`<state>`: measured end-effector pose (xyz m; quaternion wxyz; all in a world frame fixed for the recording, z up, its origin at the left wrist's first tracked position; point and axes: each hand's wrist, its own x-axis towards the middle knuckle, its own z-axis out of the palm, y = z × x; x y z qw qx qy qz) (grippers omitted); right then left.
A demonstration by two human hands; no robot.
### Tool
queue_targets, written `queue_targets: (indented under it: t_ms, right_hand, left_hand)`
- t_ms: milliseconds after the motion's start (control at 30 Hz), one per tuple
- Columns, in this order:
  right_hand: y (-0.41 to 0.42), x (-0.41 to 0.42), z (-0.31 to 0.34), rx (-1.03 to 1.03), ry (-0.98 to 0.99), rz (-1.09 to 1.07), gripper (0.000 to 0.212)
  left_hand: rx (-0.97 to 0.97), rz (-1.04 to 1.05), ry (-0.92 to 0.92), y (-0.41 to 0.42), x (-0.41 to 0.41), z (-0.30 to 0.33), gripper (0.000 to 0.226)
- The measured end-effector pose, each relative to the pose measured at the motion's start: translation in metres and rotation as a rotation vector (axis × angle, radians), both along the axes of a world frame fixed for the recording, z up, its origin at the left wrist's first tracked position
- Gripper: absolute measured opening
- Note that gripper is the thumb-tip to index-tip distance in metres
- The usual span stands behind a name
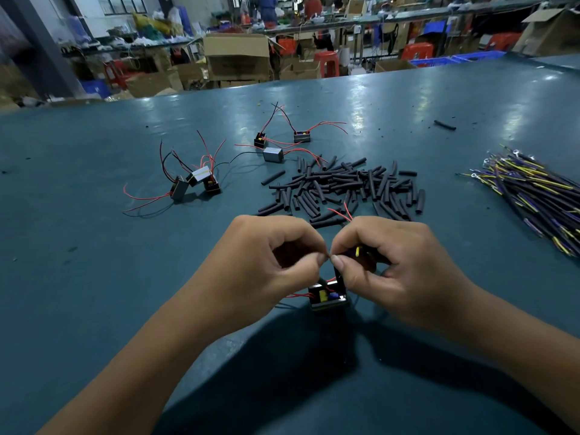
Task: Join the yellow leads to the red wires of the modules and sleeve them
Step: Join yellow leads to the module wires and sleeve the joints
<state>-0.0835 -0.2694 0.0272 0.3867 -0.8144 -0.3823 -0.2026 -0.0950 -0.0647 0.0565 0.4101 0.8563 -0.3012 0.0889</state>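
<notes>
Much of the join itself is hidden: where the fingertips of both hands meet at the centre of the frame, whatever bare wire ends lie between them are too small to make out. Both forearms run off the lower edge of the frame. The module point(328, 296) being worked on sits on the teal table point(94, 277) just below the hands, partly covered by the right thumb, and its shadow hides the table around it. The far background at the top of the frame is a blurred workshop of cardboard boxes and red stools.

The left hand point(266, 265) is curled, thumb and forefinger pressed together in a pinch at the meeting point; what it pinches cannot be told. The right hand point(386, 265) is also curled, pinching at the same spot, with a yellow lead point(357, 251) showing inside its fingers. 2 red wires point(340, 212) stick up behind the right hand's knuckles.

Above the hands, centre frame, lies a loose pile of black sleeves point(345, 183). At the right edge a bundle of yellow and purple leads point(533, 189) fans toward the lower right and is cut off by the frame. At centre left stand 3 modules point(197, 182) in a cluster with red and black wires; further up, near centre, are 3 more modules point(276, 144). A single sleeve point(445, 125) lies apart at upper right.
</notes>
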Motion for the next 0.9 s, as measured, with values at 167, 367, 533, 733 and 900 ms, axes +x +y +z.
queue_targets:
  t_ms: [167,367,533,733,900]
  right_hand:
    - [0.0,-0.001,0.0,-0.041,-0.031,0.011,0.004]
    - [-0.007,0.005,0.003,0.044,0.119,0.023,0.005]
    - [-0.022,0.013,0.009,0.135,0.422,0.142,0.025]
    - [-0.023,0.018,0.017,0.273,0.777,0.182,0.033]
    - [-0.026,0.016,0.022,0.25,0.882,0.188,0.011]
  left_hand:
    - [-0.102,-0.077,0.324,0.007,0.004,0.001,0.009]
    - [0.133,0.032,0.18,0.005,0.005,-0.007,0.017]
    - [0.056,0.199,0.178,-0.006,0.0,-0.018,0.027]
    - [-0.195,0.208,0.189,-0.008,0.0,-0.008,0.02]
    - [-0.18,-0.075,0.405,0.022,0.0,0.018,0.014]
